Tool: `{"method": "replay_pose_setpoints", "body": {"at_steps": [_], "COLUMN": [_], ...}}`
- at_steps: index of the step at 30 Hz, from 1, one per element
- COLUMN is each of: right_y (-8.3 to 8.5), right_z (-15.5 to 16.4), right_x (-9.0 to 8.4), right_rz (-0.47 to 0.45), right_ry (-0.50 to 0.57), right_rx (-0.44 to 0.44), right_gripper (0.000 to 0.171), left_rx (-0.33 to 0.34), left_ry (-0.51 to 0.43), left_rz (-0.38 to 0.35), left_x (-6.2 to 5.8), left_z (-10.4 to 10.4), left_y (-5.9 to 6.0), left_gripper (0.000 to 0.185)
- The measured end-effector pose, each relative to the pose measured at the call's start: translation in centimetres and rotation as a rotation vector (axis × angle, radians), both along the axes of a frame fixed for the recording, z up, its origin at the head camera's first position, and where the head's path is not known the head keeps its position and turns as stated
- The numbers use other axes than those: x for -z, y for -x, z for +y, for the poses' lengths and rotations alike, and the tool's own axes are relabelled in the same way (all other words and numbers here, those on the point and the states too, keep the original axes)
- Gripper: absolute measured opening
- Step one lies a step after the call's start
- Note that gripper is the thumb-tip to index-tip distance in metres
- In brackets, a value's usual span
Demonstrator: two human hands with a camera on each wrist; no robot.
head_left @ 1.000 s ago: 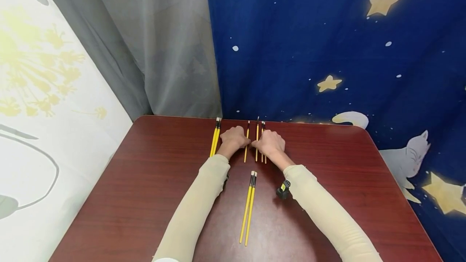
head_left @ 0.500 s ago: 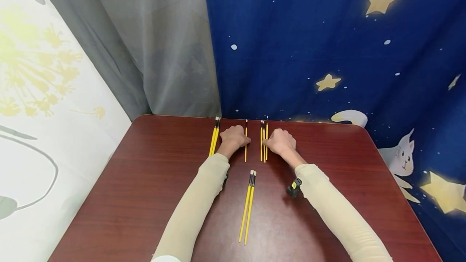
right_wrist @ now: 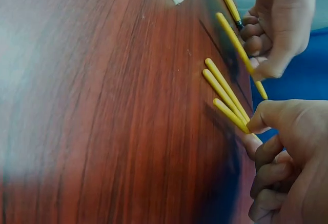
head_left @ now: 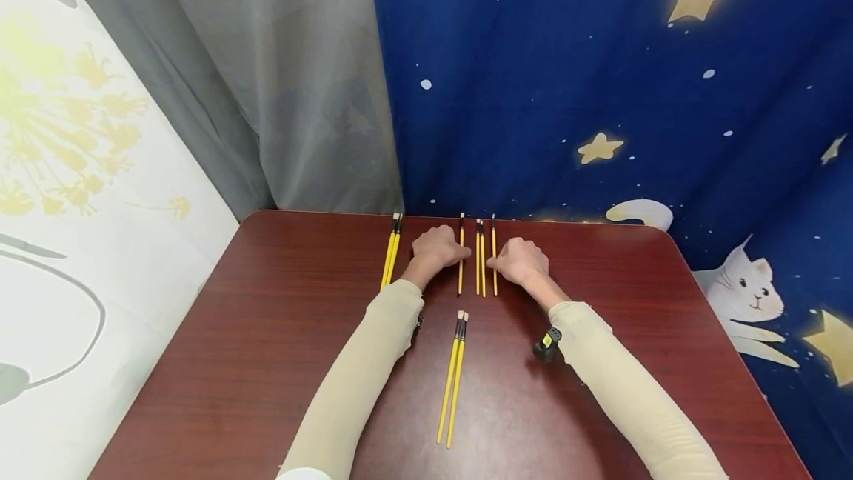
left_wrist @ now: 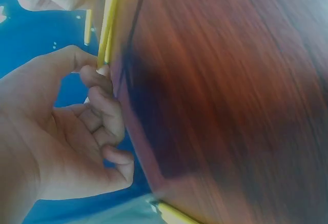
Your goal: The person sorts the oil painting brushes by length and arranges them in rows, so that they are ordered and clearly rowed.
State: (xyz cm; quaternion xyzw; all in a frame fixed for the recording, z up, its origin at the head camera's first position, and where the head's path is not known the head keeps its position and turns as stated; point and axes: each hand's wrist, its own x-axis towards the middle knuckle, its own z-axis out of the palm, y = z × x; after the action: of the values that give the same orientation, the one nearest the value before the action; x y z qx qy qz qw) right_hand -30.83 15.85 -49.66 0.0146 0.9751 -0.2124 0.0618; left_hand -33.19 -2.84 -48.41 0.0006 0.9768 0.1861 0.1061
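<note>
In the head view my left hand [head_left: 438, 245] pinches a thin yellow paintbrush [head_left: 460, 276] between thumb and forefinger, bristles pointing to the far edge. My right hand [head_left: 524, 263] pinches another thin paintbrush [head_left: 494, 281] upright in line with it. Between the two hands lie two thin paintbrushes [head_left: 477, 265] side by side. The right wrist view shows the handle ends: the left hand's paintbrush [right_wrist: 236, 44], the middle pair [right_wrist: 218, 80] and the right hand's paintbrush [right_wrist: 228, 113] at the fingertips. The left wrist view has my left hand [left_wrist: 66, 126] with fingers curled.
Two thicker yellow paintbrushes [head_left: 389, 256] lie left of my left hand, near the far edge. Another two thick paintbrushes [head_left: 453, 376] lie nearer me in the middle. The dark red table [head_left: 280, 347] meets a blue curtain [head_left: 533, 80] and a grey curtain [head_left: 320, 95] behind.
My right hand has moved right, taking its paintbrush from the left of the middle pair to their right. My left hand has shifted slightly right with its paintbrush, toward that pair.
</note>
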Motion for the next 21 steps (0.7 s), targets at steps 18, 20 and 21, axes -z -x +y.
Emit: {"method": "replay_pose_setpoints", "body": {"at_steps": [18, 20, 21], "right_y": [-0.2, -0.3, -0.2], "right_z": [2.0, 2.0, 2.0], "right_x": [1.0, 1.0, 1.0], "right_rz": [0.010, 0.015, 0.016], "right_ry": [0.010, 0.009, 0.011], "right_rx": [-0.056, -0.053, -0.054], "right_gripper": [0.029, 0.029, 0.029], "left_rx": [0.016, 0.008, 0.005], "left_ry": [-0.102, -0.068, -0.049], "left_rz": [-0.003, 0.014, 0.020], "left_x": [0.2, 0.4, 0.4], "left_z": [4.1, 4.4, 4.6], "left_y": [-0.1, -0.1, 0.0], "left_gripper": [0.037, 0.036, 0.035]}}
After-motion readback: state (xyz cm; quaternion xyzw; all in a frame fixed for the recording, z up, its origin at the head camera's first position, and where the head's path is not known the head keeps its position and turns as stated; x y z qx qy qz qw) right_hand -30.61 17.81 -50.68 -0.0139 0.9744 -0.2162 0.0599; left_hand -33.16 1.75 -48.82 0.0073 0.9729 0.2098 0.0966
